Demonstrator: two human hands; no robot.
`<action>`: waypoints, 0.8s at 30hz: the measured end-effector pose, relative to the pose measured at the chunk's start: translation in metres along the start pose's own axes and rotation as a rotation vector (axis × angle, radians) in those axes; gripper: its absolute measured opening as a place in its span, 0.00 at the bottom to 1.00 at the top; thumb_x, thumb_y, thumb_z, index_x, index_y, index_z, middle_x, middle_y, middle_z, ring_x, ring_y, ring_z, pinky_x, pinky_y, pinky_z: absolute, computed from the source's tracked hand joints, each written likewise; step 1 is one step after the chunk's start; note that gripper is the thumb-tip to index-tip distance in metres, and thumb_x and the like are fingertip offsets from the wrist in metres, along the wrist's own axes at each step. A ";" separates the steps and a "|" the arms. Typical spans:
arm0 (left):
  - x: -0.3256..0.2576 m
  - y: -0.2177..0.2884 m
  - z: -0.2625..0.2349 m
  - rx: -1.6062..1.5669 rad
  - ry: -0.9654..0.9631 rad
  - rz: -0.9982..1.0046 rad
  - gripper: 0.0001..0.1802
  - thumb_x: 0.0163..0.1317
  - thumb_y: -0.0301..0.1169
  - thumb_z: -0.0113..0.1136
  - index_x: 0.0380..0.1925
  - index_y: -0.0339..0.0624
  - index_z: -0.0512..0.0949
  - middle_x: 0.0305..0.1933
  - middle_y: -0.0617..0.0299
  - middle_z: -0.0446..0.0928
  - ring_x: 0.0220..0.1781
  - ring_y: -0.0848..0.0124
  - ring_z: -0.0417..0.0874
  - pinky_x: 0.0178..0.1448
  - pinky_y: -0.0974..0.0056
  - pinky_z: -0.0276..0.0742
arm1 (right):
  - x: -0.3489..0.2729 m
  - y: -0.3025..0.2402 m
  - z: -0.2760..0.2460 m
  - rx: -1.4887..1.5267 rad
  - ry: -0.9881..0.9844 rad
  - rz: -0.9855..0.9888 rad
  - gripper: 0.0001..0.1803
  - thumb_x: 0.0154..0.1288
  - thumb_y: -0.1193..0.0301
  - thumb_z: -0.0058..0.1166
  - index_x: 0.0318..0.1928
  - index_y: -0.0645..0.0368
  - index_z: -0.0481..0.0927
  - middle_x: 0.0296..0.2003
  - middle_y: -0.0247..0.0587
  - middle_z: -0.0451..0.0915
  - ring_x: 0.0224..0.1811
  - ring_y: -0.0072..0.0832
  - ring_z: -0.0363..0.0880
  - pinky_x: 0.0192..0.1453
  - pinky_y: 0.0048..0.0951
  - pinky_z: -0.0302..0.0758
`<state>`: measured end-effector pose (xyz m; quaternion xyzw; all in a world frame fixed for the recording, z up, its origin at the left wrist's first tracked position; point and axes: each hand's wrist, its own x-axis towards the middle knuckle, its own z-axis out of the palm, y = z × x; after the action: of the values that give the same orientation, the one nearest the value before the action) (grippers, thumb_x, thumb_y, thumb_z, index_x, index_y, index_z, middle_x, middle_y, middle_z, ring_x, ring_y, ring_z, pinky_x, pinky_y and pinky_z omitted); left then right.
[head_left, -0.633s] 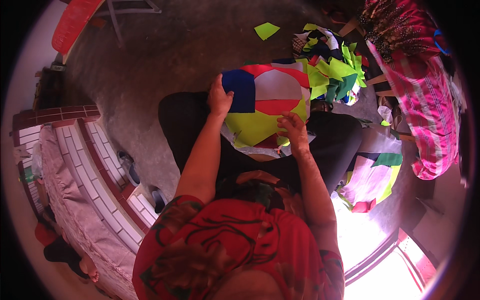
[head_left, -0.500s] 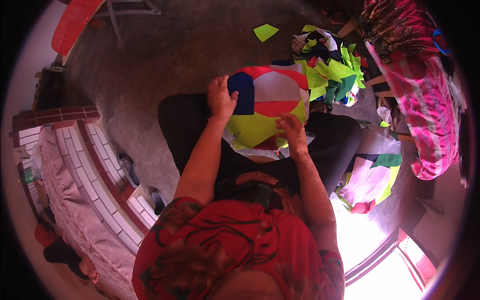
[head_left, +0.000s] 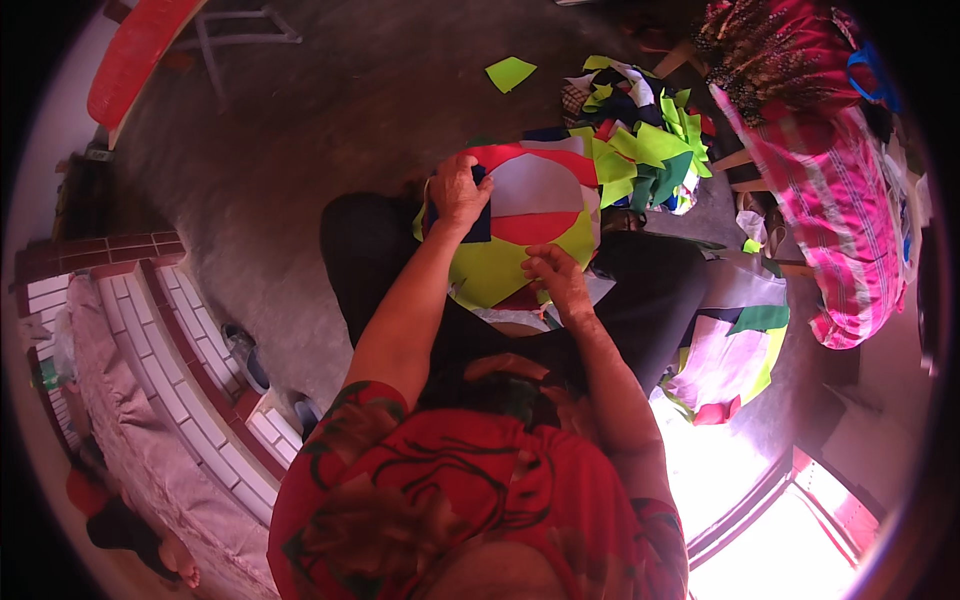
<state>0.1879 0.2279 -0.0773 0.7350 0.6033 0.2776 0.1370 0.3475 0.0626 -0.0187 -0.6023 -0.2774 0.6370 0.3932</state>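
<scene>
A patchwork cloth (head_left: 535, 185) in red, pale grey, yellow-green and dark blue lies across my lap. My left hand (head_left: 461, 196) rests on its upper left part, over a dark blue patch (head_left: 477, 224), thumb apart from the fingers. Part of that patch is hidden under the hand. Close to the cloth's lower right, above the yellow-green area, my right hand (head_left: 560, 282) has its fingertips drawn together in a pinch. Anything between them is too small to make out.
A heap of cloth scraps (head_left: 645, 140) lies beyond my right knee. One yellow-green scrap (head_left: 511, 73) is alone on the floor. Another patchwork piece (head_left: 725, 350) lies at my right. Pink checked cloth (head_left: 810, 210) covers a wooden-legged seat. A tiled step (head_left: 165, 330) is at left.
My left hand has moved up and inward onto the blue patch, covering more of it. My right hand has shifted slightly, its fingers more closed. The whole view has drifted a little.
</scene>
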 end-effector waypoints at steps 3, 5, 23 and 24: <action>0.002 -0.001 0.003 0.013 0.013 -0.030 0.20 0.42 0.38 0.70 0.35 0.48 0.73 0.38 0.58 0.76 0.45 0.55 0.75 0.45 0.50 0.70 | 0.001 0.000 0.003 -0.008 0.010 0.039 0.14 0.65 0.68 0.50 0.49 0.59 0.75 0.38 0.37 0.80 0.38 0.22 0.77 0.40 0.24 0.73; 0.004 0.004 -0.001 0.025 0.006 -0.037 0.19 0.43 0.38 0.69 0.34 0.47 0.74 0.38 0.58 0.76 0.45 0.55 0.76 0.46 0.51 0.71 | 0.002 0.001 0.004 -0.005 0.007 0.035 0.14 0.65 0.68 0.50 0.49 0.59 0.76 0.37 0.37 0.80 0.37 0.21 0.77 0.39 0.24 0.73; 0.004 -0.033 0.031 -0.462 0.146 -0.290 0.08 0.47 0.34 0.67 0.26 0.47 0.79 0.30 0.59 0.79 0.35 0.60 0.80 0.39 0.56 0.74 | 0.002 0.001 0.009 -0.001 -0.044 0.033 0.14 0.66 0.68 0.51 0.49 0.59 0.75 0.37 0.36 0.80 0.37 0.21 0.77 0.41 0.23 0.73; 0.003 -0.036 0.032 -0.516 0.122 -0.348 0.08 0.48 0.36 0.67 0.26 0.47 0.79 0.30 0.59 0.79 0.34 0.61 0.80 0.39 0.57 0.74 | 0.002 0.000 0.010 -0.001 -0.051 0.040 0.14 0.66 0.68 0.50 0.50 0.59 0.75 0.38 0.37 0.80 0.38 0.21 0.77 0.42 0.23 0.73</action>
<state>0.1777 0.2435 -0.1221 0.5436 0.6368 0.4376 0.3279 0.3381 0.0653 -0.0181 -0.5914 -0.2758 0.6597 0.3727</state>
